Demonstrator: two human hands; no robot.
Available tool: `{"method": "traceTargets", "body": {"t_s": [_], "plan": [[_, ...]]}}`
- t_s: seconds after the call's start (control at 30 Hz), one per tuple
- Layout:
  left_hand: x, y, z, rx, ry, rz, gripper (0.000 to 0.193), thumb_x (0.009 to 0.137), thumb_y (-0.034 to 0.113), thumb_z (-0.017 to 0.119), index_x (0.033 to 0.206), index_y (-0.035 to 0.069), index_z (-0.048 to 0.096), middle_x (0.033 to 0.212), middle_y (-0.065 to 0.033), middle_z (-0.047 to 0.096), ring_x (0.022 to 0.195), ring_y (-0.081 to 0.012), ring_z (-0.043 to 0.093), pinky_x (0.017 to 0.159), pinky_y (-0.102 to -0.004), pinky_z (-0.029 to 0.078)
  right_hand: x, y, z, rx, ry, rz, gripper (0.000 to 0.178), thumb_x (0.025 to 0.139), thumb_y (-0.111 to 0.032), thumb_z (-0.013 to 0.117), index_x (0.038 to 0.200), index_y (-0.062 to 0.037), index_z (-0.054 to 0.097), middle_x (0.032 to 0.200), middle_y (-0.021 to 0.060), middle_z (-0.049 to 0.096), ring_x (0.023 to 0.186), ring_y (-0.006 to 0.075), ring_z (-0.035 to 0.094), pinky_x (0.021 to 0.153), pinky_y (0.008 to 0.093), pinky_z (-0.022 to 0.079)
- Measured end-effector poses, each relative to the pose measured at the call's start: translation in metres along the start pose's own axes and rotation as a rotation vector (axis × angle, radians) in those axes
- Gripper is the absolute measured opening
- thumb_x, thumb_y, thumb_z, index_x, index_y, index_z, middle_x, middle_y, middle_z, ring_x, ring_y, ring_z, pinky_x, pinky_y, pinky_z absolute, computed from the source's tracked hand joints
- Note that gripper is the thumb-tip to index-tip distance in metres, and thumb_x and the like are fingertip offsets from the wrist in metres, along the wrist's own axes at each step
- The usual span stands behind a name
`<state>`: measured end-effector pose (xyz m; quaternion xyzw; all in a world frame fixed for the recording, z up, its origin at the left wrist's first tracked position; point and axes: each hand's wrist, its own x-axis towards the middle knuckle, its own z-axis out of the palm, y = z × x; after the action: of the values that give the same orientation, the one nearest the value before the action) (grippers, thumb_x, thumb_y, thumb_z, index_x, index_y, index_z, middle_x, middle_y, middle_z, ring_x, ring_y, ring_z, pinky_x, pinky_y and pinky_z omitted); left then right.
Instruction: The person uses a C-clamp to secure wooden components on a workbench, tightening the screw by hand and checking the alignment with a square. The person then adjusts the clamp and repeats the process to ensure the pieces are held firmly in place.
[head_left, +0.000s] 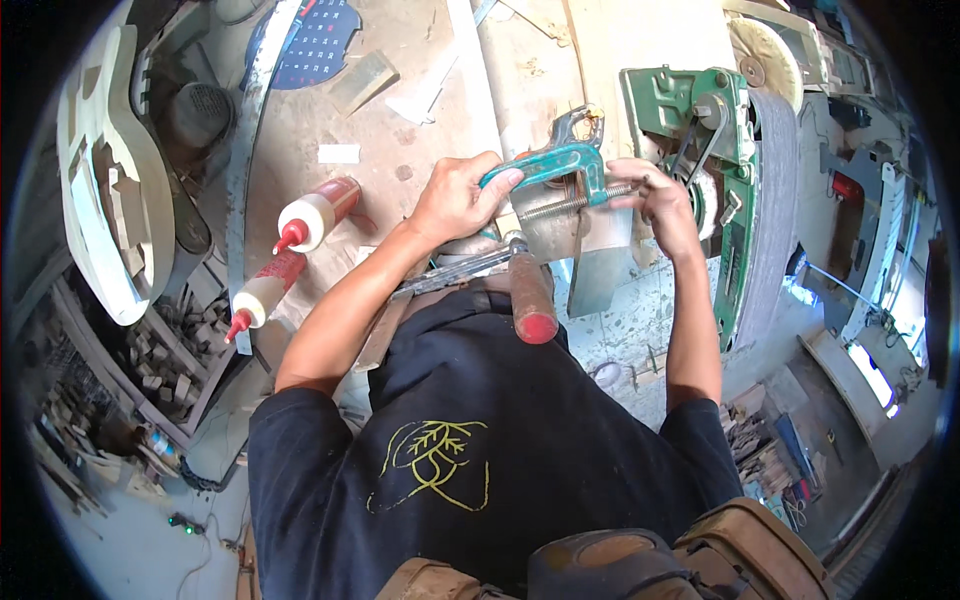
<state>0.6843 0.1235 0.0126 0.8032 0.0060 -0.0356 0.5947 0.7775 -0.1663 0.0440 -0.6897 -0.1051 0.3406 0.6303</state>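
Note:
My left hand point(462, 200) is closed round one end of a green C-clamp point(548, 163), its thumb along the frame. The clamp's threaded screw point(555, 207) points right, towards my right hand point(660, 205). Slightly blurred fingers of that hand curl about the screw's outer end. Just below, close to my waist, a bar clamp with a red-ended wooden handle point(530, 295) lies at the bench edge, its metal bar point(455, 268) running left. A dark clamp-like tool point(578, 128) lies behind the C-clamp. What the clamp jaws touch is partly hidden.
Two red-and-cream glue bottles point(318, 213) lie left of my left forearm. A green belt sander point(735, 130) stands close on the right. A wood block point(365, 82) and a blue calendar sheet point(318, 40) lie on the bench point(420, 130). A pale guitar-shaped body point(150, 170) is far left.

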Motion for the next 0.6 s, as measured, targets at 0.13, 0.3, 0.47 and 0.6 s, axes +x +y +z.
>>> {"method": "traceTargets", "body": {"t_s": [0.13,0.3,0.47,0.6], "plan": [[-0.001,-0.002,0.001,0.043,0.013,0.018,0.028,0.092,0.025,0.064,0.076,0.003,0.062,0.051,-0.0121,0.051,0.043,-0.0202,0.053,0.045,-0.0332,0.04,0.012,-0.013,-0.002,0.008,0.114,0.751,0.081,0.094,-0.066,0.034,0.13,0.005,0.049,0.099,0.0195,0.066,0.075,0.0237,0.067,0.067,0.0351,0.059],[-0.001,0.001,-0.004,0.049,0.003,0.018,0.031,0.092,0.027,0.064,0.073,0.002,0.059,0.052,-0.0145,0.052,0.046,-0.0281,0.056,0.046,-0.0364,0.043,0.016,-0.014,-0.009,0.399,0.014,0.724,0.036,0.09,-0.024,0.064,0.115,0.0009,0.059,0.093,0.0103,0.067,0.069,0.0115,0.064,0.06,0.0236,0.057],[0.001,0.001,-0.004,0.064,-0.014,0.03,0.029,0.091,0.025,0.065,0.073,0.003,0.06,0.053,-0.0148,0.053,0.046,-0.0266,0.056,0.046,-0.0361,0.042,0.018,-0.035,-0.007,0.399,0.043,0.719,0.03,0.093,-0.022,0.061,0.108,0.0038,0.06,0.089,0.0093,0.067,0.068,0.0109,0.065,0.062,0.0246,0.059],[-0.001,0.002,-0.004,0.096,-0.022,0.051,0.028,0.091,0.023,0.065,0.072,0.003,0.059,0.052,-0.0139,0.053,0.045,-0.025,0.057,0.045,-0.0353,0.042,0.017,-0.047,-0.004,0.412,-0.149,0.961,0.052,0.091,-0.042,0.06,0.102,0.0086,0.06,0.07,0.0112,0.063,0.057,0.0106,0.061,0.051,0.0219,0.055]]}}
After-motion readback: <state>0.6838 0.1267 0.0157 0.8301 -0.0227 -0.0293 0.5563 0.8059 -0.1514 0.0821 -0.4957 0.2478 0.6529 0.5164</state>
